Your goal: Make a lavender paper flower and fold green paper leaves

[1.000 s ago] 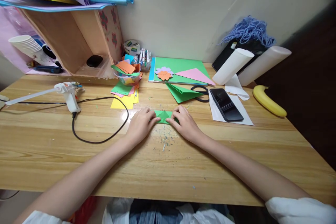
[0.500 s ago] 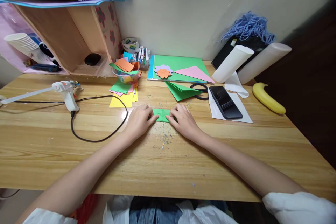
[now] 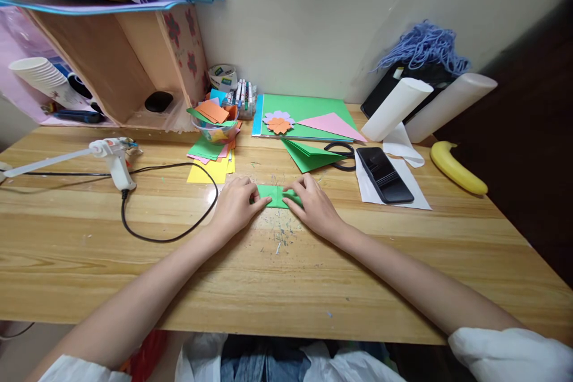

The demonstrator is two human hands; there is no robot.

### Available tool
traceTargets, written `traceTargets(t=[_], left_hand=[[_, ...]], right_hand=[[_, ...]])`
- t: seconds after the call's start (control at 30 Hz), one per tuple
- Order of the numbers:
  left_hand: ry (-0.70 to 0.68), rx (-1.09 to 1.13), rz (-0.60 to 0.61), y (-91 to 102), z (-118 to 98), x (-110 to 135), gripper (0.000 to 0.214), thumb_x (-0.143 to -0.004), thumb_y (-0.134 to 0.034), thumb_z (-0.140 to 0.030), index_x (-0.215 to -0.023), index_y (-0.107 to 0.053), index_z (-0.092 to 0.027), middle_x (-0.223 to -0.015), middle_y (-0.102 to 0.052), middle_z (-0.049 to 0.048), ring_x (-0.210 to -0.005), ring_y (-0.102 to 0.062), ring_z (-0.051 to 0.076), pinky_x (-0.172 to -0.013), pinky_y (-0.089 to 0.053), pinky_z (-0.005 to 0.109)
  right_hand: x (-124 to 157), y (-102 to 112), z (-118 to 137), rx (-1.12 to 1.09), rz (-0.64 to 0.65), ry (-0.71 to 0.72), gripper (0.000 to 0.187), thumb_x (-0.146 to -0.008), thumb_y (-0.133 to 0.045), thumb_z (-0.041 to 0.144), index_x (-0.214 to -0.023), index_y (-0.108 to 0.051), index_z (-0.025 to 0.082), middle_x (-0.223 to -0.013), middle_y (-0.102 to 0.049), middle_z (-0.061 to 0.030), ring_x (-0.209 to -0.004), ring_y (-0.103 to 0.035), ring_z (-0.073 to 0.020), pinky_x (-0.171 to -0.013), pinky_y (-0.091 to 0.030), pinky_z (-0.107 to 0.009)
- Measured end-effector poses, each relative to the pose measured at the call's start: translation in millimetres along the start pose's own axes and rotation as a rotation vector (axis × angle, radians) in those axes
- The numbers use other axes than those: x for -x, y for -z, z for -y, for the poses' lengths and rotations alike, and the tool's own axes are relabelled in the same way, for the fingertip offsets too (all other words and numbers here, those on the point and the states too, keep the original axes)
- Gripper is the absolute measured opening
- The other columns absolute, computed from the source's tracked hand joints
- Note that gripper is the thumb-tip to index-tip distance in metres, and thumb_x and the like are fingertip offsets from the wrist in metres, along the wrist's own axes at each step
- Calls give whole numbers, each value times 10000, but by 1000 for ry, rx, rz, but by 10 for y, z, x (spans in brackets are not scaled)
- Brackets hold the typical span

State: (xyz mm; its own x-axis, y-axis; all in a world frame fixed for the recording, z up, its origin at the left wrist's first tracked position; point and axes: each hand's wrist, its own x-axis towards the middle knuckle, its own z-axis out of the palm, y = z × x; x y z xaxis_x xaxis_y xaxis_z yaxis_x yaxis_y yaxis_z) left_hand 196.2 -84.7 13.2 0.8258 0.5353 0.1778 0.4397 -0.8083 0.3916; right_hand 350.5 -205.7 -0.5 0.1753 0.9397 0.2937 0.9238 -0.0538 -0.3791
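A small folded green paper (image 3: 274, 195) lies flat on the wooden table (image 3: 286, 274), near its middle. My left hand (image 3: 236, 206) presses on the paper's left end with bent fingers. On the right end rests my right hand (image 3: 313, 206), its fingertips pinching and holding the fold down. Both hands hide the paper's ends. Small paper scraps are scattered just in front of it.
A glue gun (image 3: 111, 158) with a black cord lies at the left. Coloured paper sheets (image 3: 212, 161), a bowl of scraps (image 3: 215, 122), green card (image 3: 308, 113), scissors (image 3: 342, 155), a phone (image 3: 385, 174), white rolls (image 3: 396, 108) and a banana (image 3: 456, 168) line the back and right.
The fingers of both hands have shifted slightly along the green paper, pressing the fold. The camera view dipped a little since one second ago.
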Motion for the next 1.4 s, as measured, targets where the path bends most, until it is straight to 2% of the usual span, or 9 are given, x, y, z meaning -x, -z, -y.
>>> traceTargets(t=[0.1, 0.27, 0.6, 0.83, 1.2, 1.4], left_hand=[[7, 1, -7, 1, 0, 2, 336, -771, -526, -456, -589, -503, -174, -674, -516, 21, -713, -464, 176, -630, -325, 285], [17, 26, -1, -2, 28, -1, 343, -756, -538, -469, -580, -508, -176, -660, -510, 18, -703, -463, 174, -623, -322, 284], [16, 81, 82, 35, 112, -2, 259, -737, -578, -433, -679, -557, -182, -761, -525, 29, -769, -478, 187, -653, -343, 288], [7, 77, 83, 32, 112, 1, 254, -755, -555, -419, -679, -555, -177, -768, -520, 37, -778, -480, 193, -669, -351, 299], [-1, 82, 77, 44, 91, 1, 239, -752, -560, -401, -666, -544, -178, -770, -524, 38, -788, -475, 196, -690, -360, 308], [-2, 162, 108, 33, 164, -12, 156, -732, -591, -345, -730, -584, -189, -767, -528, 27, -784, -476, 183, -702, -373, 309]], right_hand=[[-1, 2, 2, 33, 37, 49, 246, -860, -442, 255, -1071, -564, 214, -905, -466, -80, -846, -453, -191, -741, -399, -306], [7, -12, -6, 80, 66, 75, 293, -880, -405, 277, -1105, -582, 216, -888, -481, -87, -836, -448, -195, -731, -394, -319], [25, -7, -40, 80, 74, 89, 322, -872, -427, 314, -1143, -573, 221, -888, -499, -90, -839, -451, -198, -726, -389, -327], [19, 40, -21, 30, 93, 106, 431, -813, -486, 452, -1172, -549, 221, -916, -499, -90, -879, -447, -212, -768, -387, -344], [16, 50, -24, 72, 111, 131, 420, -847, -433, 434, -1185, -539, 209, -912, -494, -95, -855, -434, -213, -748, -377, -341], [1, 47, -87, 55, 108, 178, 347, -889, -380, 333, -1180, -545, 239, -882, -486, -80, -817, -427, -192, -722, -366, -319]])
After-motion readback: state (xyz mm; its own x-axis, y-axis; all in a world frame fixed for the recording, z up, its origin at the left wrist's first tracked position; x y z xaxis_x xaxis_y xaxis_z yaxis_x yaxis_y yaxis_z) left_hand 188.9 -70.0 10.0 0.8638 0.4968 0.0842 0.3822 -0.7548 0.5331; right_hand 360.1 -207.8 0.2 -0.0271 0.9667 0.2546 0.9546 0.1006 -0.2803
